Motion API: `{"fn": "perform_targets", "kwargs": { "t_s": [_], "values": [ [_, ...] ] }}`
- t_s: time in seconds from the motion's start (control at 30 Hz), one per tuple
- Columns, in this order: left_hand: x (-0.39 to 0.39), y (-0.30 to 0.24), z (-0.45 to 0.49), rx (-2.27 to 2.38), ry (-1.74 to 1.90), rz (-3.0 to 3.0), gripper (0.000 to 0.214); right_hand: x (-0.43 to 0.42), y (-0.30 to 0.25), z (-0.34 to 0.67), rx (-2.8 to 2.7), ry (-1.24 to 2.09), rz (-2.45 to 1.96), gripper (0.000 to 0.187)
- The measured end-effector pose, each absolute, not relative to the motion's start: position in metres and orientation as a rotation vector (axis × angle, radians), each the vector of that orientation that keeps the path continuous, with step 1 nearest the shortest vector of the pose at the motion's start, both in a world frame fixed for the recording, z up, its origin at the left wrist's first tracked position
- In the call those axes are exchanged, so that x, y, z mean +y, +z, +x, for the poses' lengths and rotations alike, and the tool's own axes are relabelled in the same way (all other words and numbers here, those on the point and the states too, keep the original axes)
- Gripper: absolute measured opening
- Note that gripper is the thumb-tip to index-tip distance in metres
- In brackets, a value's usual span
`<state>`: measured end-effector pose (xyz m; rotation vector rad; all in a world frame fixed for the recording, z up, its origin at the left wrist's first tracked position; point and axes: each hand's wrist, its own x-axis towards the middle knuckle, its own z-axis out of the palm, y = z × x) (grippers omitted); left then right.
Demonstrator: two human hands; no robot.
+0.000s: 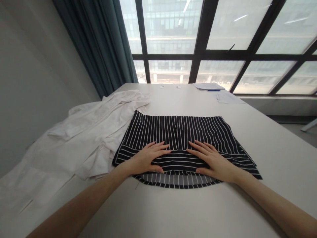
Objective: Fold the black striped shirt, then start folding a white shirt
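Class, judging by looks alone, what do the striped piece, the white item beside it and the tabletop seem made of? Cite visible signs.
Striped piece: probably thin woven fabric, matte; it lies flat with slightly wavering stripes.
White item: soft, light, matte cloth, perhaps cotton, judging by its loose creases.
Tabletop: smooth, possibly laminate; plain, even white, no visible grain.

Daylight pours through the windows (173,26) (pale streaks (240,18) of glare mark them), bleaching the view beyond. The wall (37,72) is dim, the near counter (160,215) greyed by soft shadow. Stripes on the cloth (173,129) read clearly; wide-angle stretch pulls at the edges.
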<state>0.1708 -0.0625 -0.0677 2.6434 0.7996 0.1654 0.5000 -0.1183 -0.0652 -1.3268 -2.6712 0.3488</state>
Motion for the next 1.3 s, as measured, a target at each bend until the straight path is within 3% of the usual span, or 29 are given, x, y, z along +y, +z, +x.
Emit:
{"fn": "perform_targets", "kwargs": {
  "t_s": [0.17,0.33,0.47,0.77,1.3],
  "values": [
    [-0.065,-0.068,0.17,0.824,0.14,2.703,0.083,-0.118,-0.066,0.502,-2.697,0.328,-1.336,0.072],
    [-0.069,-0.068,0.172,0.852,0.124,2.759,0.056,-0.118,-0.071,0.5,-2.536,0.316,-1.41,0.052],
    [-0.069,-0.071,0.173,0.905,0.15,2.792,0.047,-0.116,-0.075,0.499,-2.488,0.231,-1.471,0.051],
    [-0.07,-0.071,0.174,0.931,0.127,2.825,0.064,-0.116,-0.076,0.498,-2.524,0.175,-1.474,0.052],
    [-0.074,-0.064,0.188,1.051,0.281,2.819,0.049,-0.116,-0.077,0.495,-2.484,0.162,-1.482,0.05]
  ]
}}
